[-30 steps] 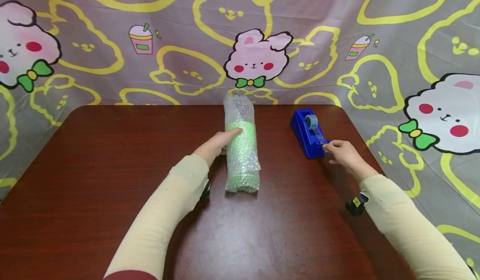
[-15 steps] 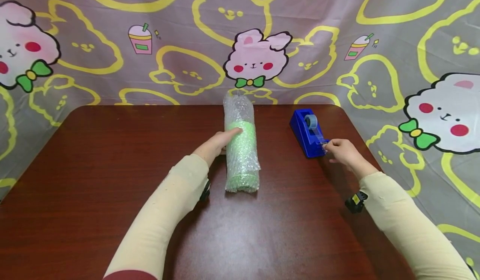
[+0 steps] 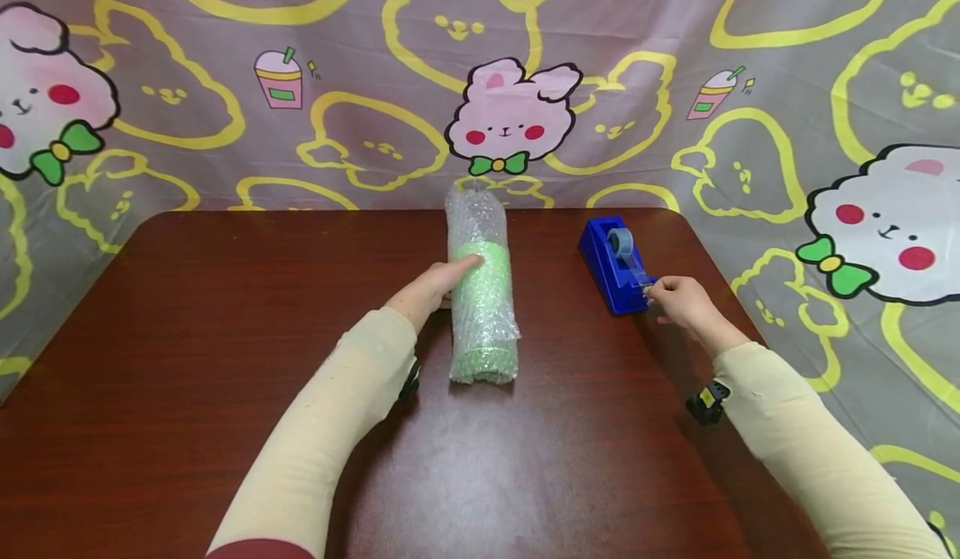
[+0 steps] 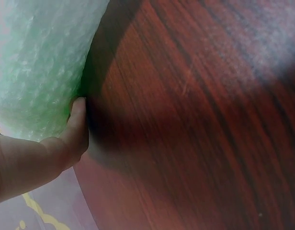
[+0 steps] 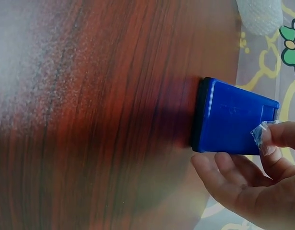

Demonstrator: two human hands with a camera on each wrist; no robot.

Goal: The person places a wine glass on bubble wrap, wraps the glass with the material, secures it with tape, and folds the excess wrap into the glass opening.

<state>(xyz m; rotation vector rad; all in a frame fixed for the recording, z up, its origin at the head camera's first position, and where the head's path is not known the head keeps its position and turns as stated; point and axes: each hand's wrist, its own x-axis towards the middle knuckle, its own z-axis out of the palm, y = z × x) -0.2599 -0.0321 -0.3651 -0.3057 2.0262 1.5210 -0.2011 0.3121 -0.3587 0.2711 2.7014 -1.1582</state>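
A green cylinder rolled in clear bubble wrap (image 3: 486, 317) lies lengthwise on the dark wooden table (image 3: 247, 334). My left hand (image 3: 433, 286) grips it from the left, thumb across the top and the other fingers low along its side; in the left wrist view fingertips (image 4: 78, 106) press against the wrap by the tabletop. To the right, a blue tape dispenser (image 3: 600, 263) carries a roll of clear tape (image 3: 621, 243). At its cutter, my right hand (image 3: 684, 302) pinches the tape's loose end (image 5: 259, 136) between thumb and index finger, the remaining fingers loosely bent beneath.
A patterned cloth (image 3: 375, 84) with rabbit faces hangs behind the table and along its right side. The wrapped bundle's far end reaches close to the table's back edge. A small black camera (image 3: 707, 403) sits under the right wrist.
Almost nothing differs: my right hand has shifted very slightly up and left at the dispenser's cutter. The left hand and the wrapped bundle stay in place.
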